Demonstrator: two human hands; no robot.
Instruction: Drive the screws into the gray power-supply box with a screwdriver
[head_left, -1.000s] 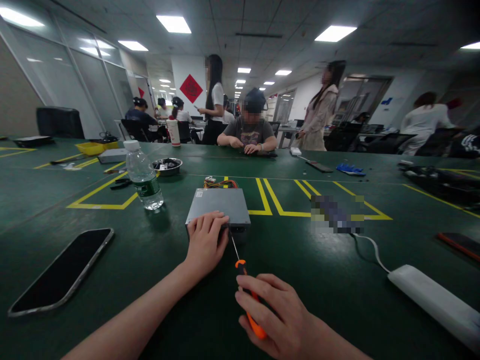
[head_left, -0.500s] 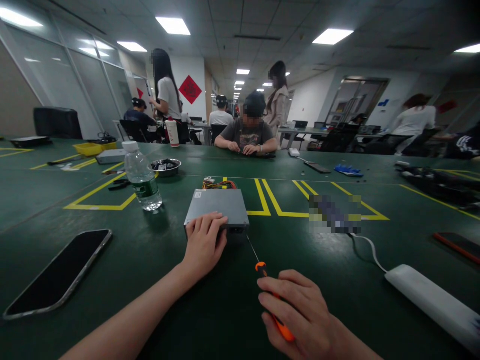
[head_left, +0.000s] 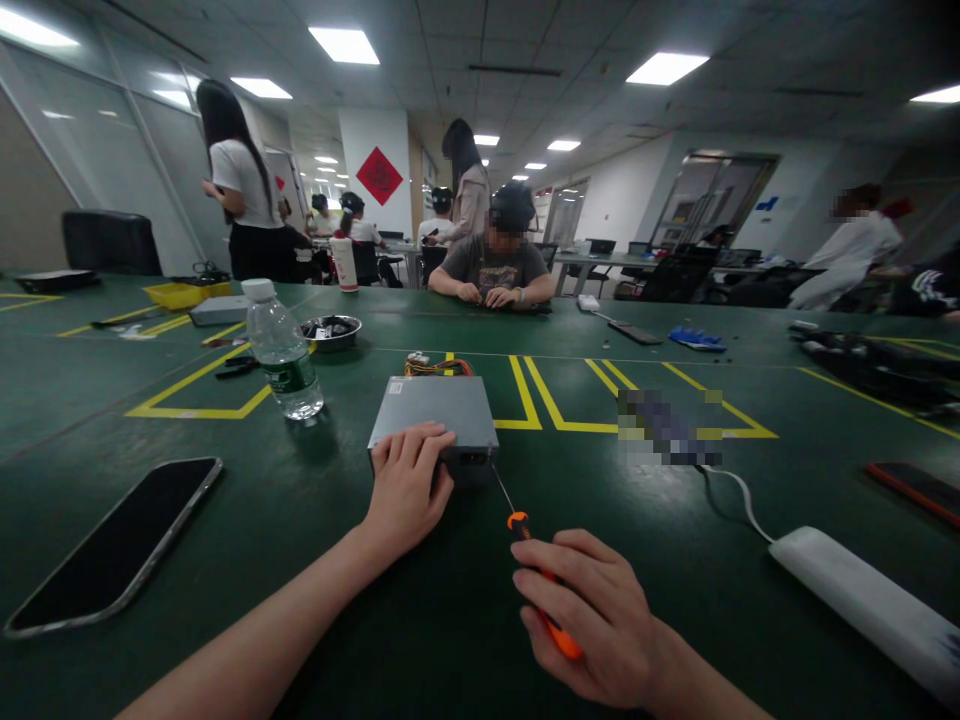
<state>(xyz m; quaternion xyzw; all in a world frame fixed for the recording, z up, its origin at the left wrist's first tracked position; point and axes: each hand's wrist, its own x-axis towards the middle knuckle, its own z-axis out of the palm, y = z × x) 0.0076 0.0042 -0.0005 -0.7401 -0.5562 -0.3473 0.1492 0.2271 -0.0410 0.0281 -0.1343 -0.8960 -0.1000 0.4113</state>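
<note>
A grey metal computer power supply (head_left: 439, 408) lies on the green table in front of me, its bundle of coloured cables (head_left: 439, 367) behind it. My left hand (head_left: 411, 475) grips its near left part, fingers over the top and thumb down the front face. In my right hand (head_left: 589, 610) is a screwdriver (head_left: 519, 522) with an orange and black handle. Its thin shaft points up and left, and the tip is at the right end of the supply's front face, by the socket. Whether the tip sits in a screw is too small to tell.
Left of the supply stand a water bottle (head_left: 283, 355) and a metal bowl (head_left: 331, 332) of small dark parts. A phone (head_left: 116, 545) lies at near left, a white power strip (head_left: 862, 600) at near right. A person (head_left: 491, 255) sits across the table (head_left: 420, 640).
My right hand and the screwdriver have moved slightly up and left, bringing the tip to the front face of the power supply. My left hand has stayed put. People behind have walked.
</note>
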